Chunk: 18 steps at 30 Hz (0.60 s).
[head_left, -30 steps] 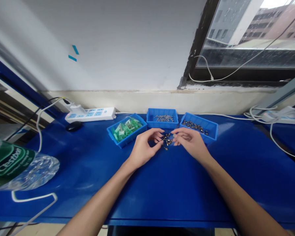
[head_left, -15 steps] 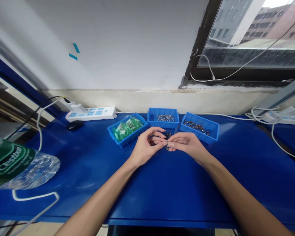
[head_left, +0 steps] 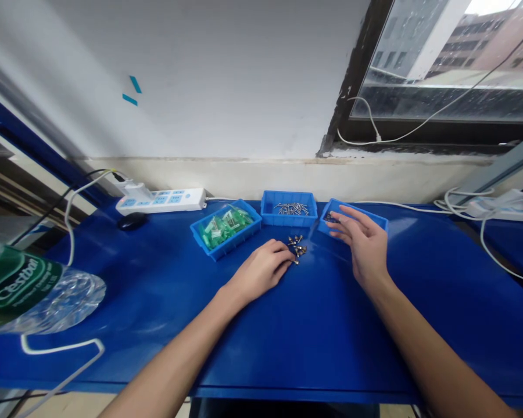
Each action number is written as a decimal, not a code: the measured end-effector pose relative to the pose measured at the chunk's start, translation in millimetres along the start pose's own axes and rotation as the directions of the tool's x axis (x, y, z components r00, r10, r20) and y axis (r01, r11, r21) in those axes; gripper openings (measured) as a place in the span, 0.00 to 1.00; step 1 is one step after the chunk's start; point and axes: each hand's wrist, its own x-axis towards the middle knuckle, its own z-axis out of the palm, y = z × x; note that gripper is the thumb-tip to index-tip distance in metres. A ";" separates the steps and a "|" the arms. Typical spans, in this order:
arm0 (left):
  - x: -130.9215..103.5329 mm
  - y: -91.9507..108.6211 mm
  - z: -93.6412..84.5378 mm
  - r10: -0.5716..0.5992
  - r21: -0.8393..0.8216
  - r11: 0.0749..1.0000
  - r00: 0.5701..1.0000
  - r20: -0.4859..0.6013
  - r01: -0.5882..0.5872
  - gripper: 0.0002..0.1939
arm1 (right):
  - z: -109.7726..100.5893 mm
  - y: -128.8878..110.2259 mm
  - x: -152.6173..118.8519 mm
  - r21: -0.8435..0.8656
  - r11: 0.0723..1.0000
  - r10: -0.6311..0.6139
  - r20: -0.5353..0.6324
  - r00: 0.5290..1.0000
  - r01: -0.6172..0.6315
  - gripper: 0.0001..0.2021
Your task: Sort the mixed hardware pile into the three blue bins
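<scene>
While beside fasteners [head_left: 300, 251], left hand [head_left: 264, 267] (palm-down).

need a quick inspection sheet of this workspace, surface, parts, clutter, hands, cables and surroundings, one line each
Surface: blue tabletop, glossy.
Parts: small metal pieces lie loose on the tabletop; left bin holds green packets, middle bin metal pins, right bin dark pieces, partly hidden.
Clutter: water bottle at far left; black rounded object before the power strip.
Hands: left hand touches or nearly touches a loose piece, grip unclear; right hand is over the right bin, fingers parted.
Cables: white cable curving down at left; tangled white cable at right.
Surroundings: pale wall with two blue tape strips; dark-framed window at upper right.
</scene>
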 end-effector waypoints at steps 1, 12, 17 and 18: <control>0.3 -0.4 0.3 -0.004 -0.005 1.000 1.000 -0.013 0.004 0.09 | 0.1 -1.0 -0.3 -0.007 1.000 0.000 0.012 1.000 0.000 0.17; -0.6 -4.1 -1.3 -0.053 -0.029 0.998 0.990 -0.132 0.050 0.08 | 9.3 0.5 -9.9 -0.060 0.998 0.045 0.180 0.983 -0.034 0.14; -1.8 -6.3 -1.0 -0.048 0.016 0.999 0.988 -0.150 0.051 0.11 | 8.5 0.9 -10.0 -0.101 0.995 0.039 0.222 0.974 -0.017 0.13; -1.9 -6.7 -1.2 -0.049 0.014 0.999 0.987 -0.155 0.051 0.11 | 8.4 0.7 -10.1 -0.110 0.994 0.035 0.228 0.973 -0.010 0.13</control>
